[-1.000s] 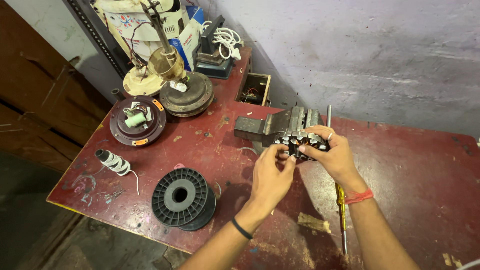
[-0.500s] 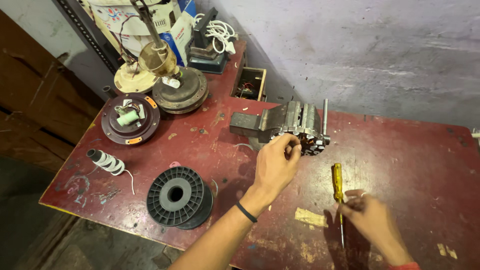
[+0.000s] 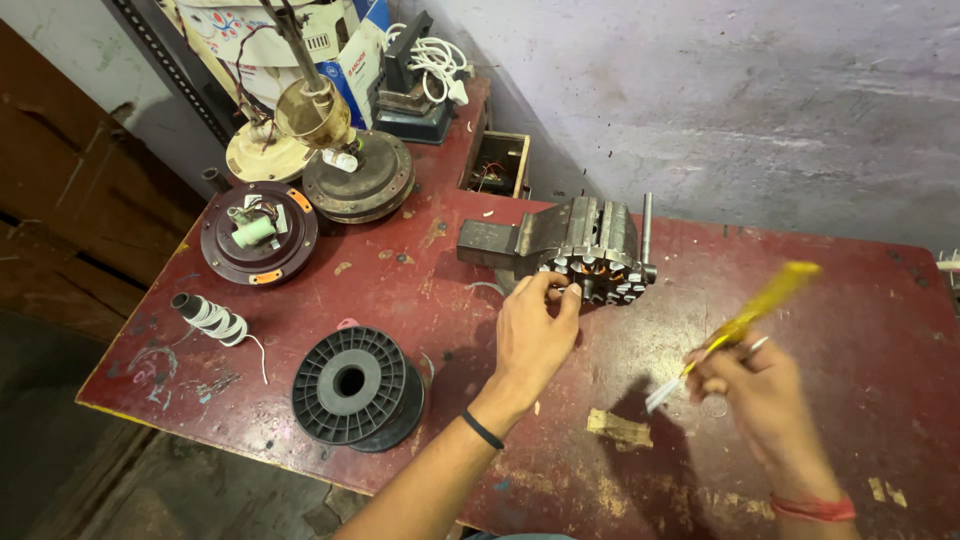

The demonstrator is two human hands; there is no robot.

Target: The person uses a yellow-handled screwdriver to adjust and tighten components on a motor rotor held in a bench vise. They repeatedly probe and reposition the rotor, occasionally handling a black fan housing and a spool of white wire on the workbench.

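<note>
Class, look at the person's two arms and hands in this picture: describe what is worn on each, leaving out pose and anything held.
Both forearms are bare, with no sleeves or gloves in view. The left hand has a thin black band around its wrist. The right hand has a red thread band at the wrist and a silver ring on one finger.

The bench (image 3: pixel 400 270) is dark red with worn yellowish patches near its front edge. The screwdriver (image 3: pixel 745 322) in the right hand (image 3: pixel 765 400) has a yellow handle. The spool (image 3: pixel 350 385) near the front edge is black. The vise (image 3: pixel 575 235) is grey metal, and the motor core (image 3: pixel 595 275) in it shows copper-orange windings. The right wrist has a red thread, the left wrist a black band.
</note>
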